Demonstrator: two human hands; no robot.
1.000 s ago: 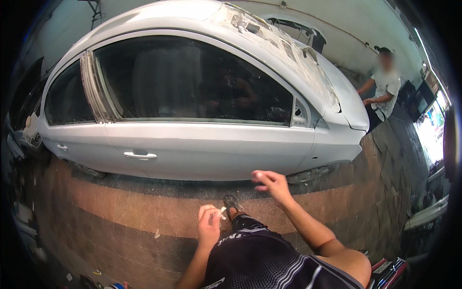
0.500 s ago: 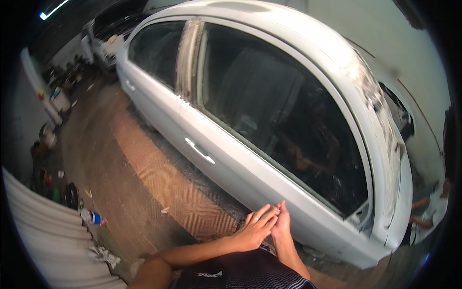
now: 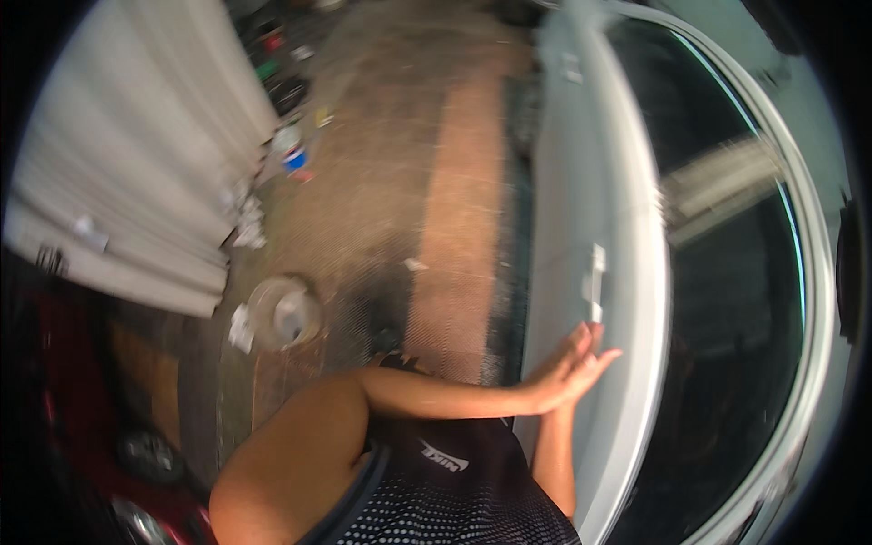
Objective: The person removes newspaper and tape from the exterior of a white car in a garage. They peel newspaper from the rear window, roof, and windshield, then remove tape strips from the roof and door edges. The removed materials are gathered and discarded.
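My left hand (image 3: 542,389) and my right hand (image 3: 588,371) meet in front of me, one laid against the other, slightly blurred. Their fingers are stretched out, and I see no object in either. Both are beside the pale grey car (image 3: 590,173), close to its white door handle (image 3: 596,277). Whether the fingertips touch the door, I cannot tell. Dark side windows (image 3: 736,300) line the car, with a light, masked-looking pillar (image 3: 722,186) between them.
A pale bucket (image 3: 259,311) stands on the floor at left, with crumpled white paper (image 3: 242,329) beside it. A whitish pleated curtain (image 3: 136,154) hangs at far left. Beneath it is part of a red vehicle (image 3: 77,409). A blue-and-white can (image 3: 292,156) lies near the curtain's edge.
My view has swung left, so the car now runs along the right side and the bucket and red vehicle show. My fingers, earlier curled together, are now straighter.
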